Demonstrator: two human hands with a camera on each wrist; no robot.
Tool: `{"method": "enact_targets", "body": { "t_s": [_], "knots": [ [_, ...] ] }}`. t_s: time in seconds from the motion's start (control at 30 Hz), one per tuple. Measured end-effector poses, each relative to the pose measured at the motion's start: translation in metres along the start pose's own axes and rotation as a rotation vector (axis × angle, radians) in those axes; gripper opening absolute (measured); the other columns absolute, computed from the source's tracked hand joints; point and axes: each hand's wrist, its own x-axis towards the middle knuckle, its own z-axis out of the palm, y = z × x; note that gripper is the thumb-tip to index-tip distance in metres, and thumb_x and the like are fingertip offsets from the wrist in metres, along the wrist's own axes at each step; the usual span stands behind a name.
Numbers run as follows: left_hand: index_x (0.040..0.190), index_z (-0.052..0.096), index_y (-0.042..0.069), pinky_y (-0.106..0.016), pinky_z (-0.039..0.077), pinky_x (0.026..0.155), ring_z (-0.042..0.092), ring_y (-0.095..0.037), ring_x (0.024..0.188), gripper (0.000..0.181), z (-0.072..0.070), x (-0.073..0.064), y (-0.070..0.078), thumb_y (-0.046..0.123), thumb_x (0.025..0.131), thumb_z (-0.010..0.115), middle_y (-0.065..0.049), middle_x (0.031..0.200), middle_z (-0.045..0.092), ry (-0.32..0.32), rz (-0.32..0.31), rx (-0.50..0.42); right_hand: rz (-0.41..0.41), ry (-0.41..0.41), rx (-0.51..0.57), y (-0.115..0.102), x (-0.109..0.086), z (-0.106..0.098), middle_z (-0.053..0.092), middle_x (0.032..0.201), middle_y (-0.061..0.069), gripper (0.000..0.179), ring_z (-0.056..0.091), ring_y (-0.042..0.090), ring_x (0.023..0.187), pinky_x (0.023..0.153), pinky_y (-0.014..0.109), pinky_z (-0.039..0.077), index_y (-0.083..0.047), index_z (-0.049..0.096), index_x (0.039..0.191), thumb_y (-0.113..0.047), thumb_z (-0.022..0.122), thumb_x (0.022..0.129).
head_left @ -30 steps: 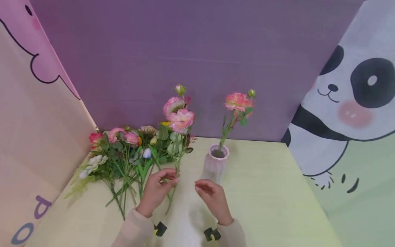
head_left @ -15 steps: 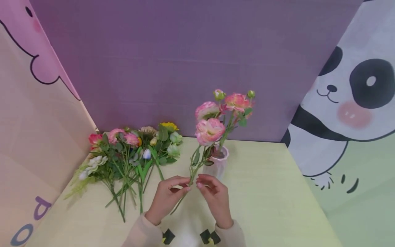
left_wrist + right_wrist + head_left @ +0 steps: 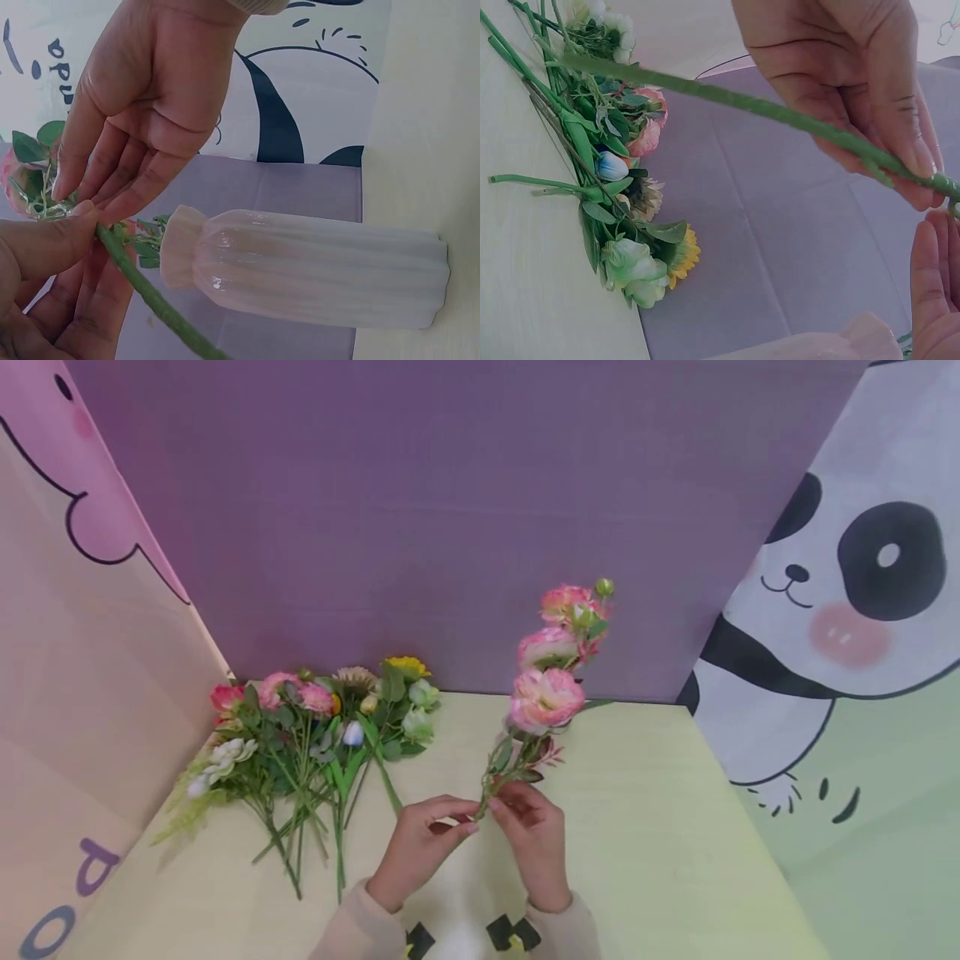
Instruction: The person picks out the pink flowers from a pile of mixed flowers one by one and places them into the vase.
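Observation:
A sprig of pink flowers [image 3: 546, 695] stands tilted over the yellow table [image 3: 660, 827], its green stem [image 3: 154, 298] held low down by both hands. My left hand [image 3: 467, 823] pinches the stem between thumb and fingers. My right hand [image 3: 497, 802] pinches it just above, right below the leaves. Behind the sprig a second pink flower with a green bud [image 3: 567, 601] rises from a ribbed pale pink vase [image 3: 300, 266]. The head view hides the vase behind the sprig. In the right wrist view the stem [image 3: 742, 101] runs under my left hand's fingers [image 3: 870, 90].
A pile of several artificial flowers [image 3: 322, 727] lies at the table's back left, stems pointing toward me, and shows in the right wrist view [image 3: 615, 165]. A purple wall [image 3: 450, 510] closes the back, a panda panel [image 3: 847, 610] the right, a pink panel [image 3: 90, 635] the left.
The left hand lifted the pink sprig off the pile and carried it right, in front of the vase. The right hand came in and took hold of the stem too.

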Motion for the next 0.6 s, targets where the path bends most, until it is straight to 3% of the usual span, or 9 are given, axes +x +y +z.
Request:
{"method": "enact_targets", "body": {
  "t_s": [0.6],
  "knots": [
    [0.102, 0.071, 0.011, -0.026, 0.056, 0.067, 0.065, -0.009, 0.081, 0.02, 0.016, 0.005, 0.002, 0.009, 0.082, 0.072, -0.003, 0.097, 0.071, -0.001, 0.064, 0.062, -0.05, 0.118, -0.007, -0.007, -0.002, -0.01, 0.07, 0.093, 0.0, 0.021, 0.066, 0.012, 0.088, 0.075, 0.024, 0.055, 0.015, 0.061, 0.097, 0.009, 0.069, 0.078]
  ]
}}
